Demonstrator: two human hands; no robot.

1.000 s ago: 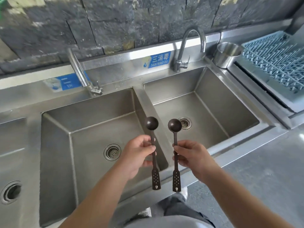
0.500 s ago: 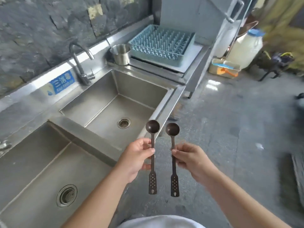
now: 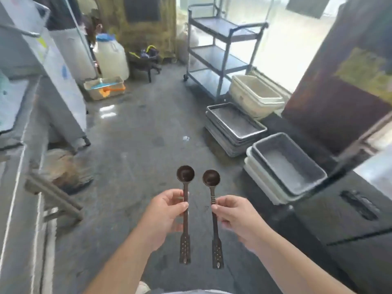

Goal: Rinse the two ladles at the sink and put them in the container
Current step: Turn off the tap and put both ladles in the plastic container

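Two small dark brown ladles with round bowls and perforated handle ends stand upright in front of me over the grey floor. My left hand [image 3: 164, 215] pinches the stem of the left ladle [image 3: 185, 177]. My right hand [image 3: 235, 217] pinches the stem of the right ladle [image 3: 211, 177]. A stack of grey and white plastic containers [image 3: 314, 179] sits on the floor to my right, the top one showing nothing inside. The sink is out of view.
The steel counter edge [image 3: 21, 187] runs along the left. Stacked metal trays [image 3: 254, 135], cream tubs [image 3: 250, 96] and a three-shelf steel cart [image 3: 220, 58] stand ahead on the right. A white jug [image 3: 111, 58] and a box [image 3: 104, 88] sit further back. A dark cabinet [image 3: 350, 219] is at right.
My view has swung right, away from the double sink and over to the floor with its containers. Both hands keep the ladles upright, side by side.
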